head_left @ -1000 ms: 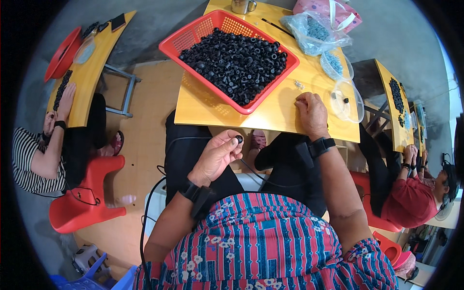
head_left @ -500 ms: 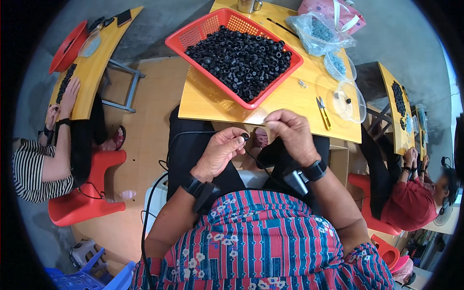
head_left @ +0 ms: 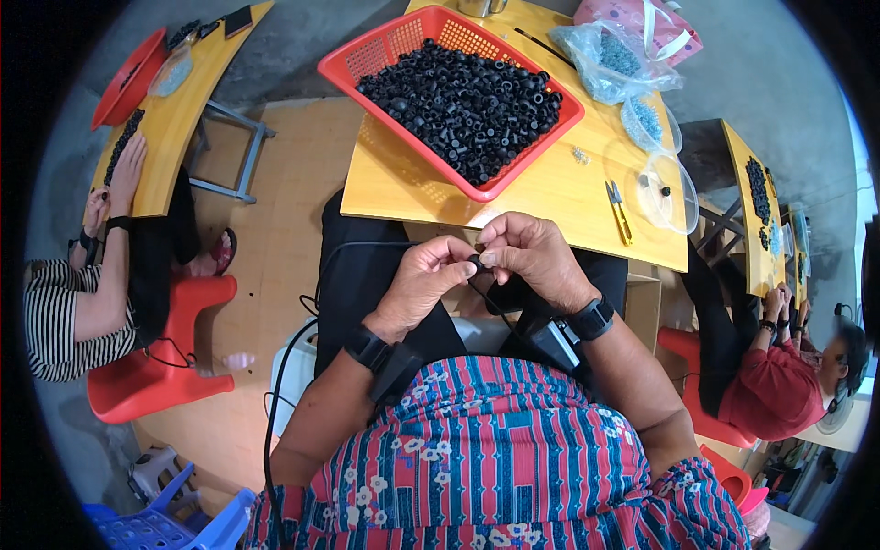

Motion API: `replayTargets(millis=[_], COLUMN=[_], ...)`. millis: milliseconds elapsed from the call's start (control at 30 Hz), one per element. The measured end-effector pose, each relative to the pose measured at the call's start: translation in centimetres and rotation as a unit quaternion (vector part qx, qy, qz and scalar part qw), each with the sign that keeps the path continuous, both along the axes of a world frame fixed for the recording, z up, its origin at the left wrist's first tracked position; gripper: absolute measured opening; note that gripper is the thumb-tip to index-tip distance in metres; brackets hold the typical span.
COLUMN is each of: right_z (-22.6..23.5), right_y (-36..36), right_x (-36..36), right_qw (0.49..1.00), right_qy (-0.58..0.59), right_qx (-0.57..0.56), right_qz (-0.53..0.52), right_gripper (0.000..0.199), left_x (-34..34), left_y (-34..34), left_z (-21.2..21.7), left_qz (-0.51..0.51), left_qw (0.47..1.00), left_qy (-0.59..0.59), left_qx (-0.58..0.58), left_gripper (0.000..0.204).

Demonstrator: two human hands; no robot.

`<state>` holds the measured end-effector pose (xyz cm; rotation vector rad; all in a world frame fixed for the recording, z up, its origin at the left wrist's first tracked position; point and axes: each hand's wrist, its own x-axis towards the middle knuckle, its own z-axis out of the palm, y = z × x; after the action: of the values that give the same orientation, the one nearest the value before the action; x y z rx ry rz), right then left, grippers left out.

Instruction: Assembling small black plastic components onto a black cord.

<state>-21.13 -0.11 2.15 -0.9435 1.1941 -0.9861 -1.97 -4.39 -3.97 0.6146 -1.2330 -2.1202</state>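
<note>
Both hands are pinched together over the lap, just below the near table edge. The left hand (head_left: 423, 280) has thumb and forefinger closed on a small black piece (head_left: 476, 262), and the right hand (head_left: 532, 258) meets it from the other side, fingertips closed on the same piece. Only a sliver of it shows between the fingers, so its exact shape is hard to tell; it looks like one of the little rings from the basket.

By its looks it is light, small and probably rubbery, with some give rather than brittle. Nothing here seems to call for force; the worry would be it slipping or popping out of a two-finger pinch. The outer rim, held between fingertip pads, looks the sensible place to grip.

Moving outward, a black band sits on each wrist, and a dark cable runs down across the lap.

On the yellow table (head_left: 550, 188) stands a red basket (head_left: 367, 50) heaped with black rings (head_left: 467, 105). To its right lie small snips with yellow handles (head_left: 619, 206), a clear dish (head_left: 669, 188) with a few black bits, and clear bags (head_left: 610, 60) of bluish-grey parts.

A person in a striped top (head_left: 55, 316) works at a table on the left, another in a red top (head_left: 775, 394) on the right.
</note>
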Motion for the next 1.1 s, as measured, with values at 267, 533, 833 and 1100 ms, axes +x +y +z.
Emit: replayTargets(millis=[267,533,833,1100], right_z=[-0.6,-1.0,2.9,5.4], right_y=[-0.3,-0.1,-1.6,-7.4], right_x=[0.2,1.0,0.4,0.0], right_qw=[1.000,0.998,0.896,0.789], right_qy=[-0.016,0.048,0.323,0.504], right_qx=[0.022,0.038,-0.265,-0.350], right_qz=[0.000,-0.017,-0.153,-0.031], right_gripper=[0.018,0.017,0.007,0.020], left_x=[0.0,0.1,0.1,0.0], left_y=[-0.1,0.0,0.1,-0.3], left_z=[-0.2,-0.2,0.2,0.1], left_qz=[0.004,0.002,0.006,-0.010], left_qw=[1.000,1.000,0.999,0.999], left_qy=[-0.010,-0.008,-0.001,0.012], left_qx=[-0.010,0.002,0.042,0.034], left_gripper=[0.012,0.014,0.015,0.015])
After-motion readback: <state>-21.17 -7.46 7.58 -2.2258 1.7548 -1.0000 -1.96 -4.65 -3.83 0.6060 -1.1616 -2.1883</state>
